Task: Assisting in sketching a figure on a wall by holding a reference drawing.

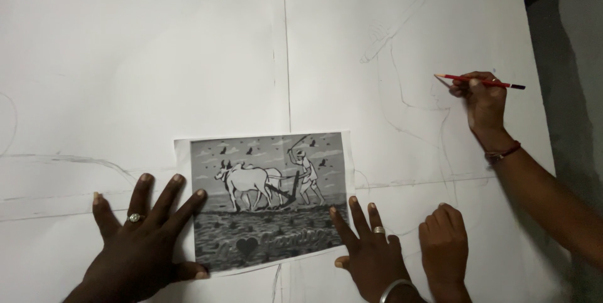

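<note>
Nearest to us, our left hand (135, 243) lies flat with the fingers spread, nothing grasped. Its fingertips press the left edge of the print (267, 199), a grey picture of a ploughman with oxen. Our right hand (370, 249) is also flat and released, and its fingers hold down the lower right corner of the print. The print lies on the white sheet (157, 58), across the seam (286, 58) where two sheets meet. We judge that only this pressure fixes it, so if one hand lifts, the print may turn or slide over the smooth paper. Just beside our right hand, another person's curled hand (443, 243) rests on the sheet. Farther up, that person's other hand (483, 99) grips a red pencil (480, 81), with its tip at the faint sketch (402, 89). A push from us could move the sheet under the tip and spoil the line, and resting palms may smear the pencil marks.
</note>
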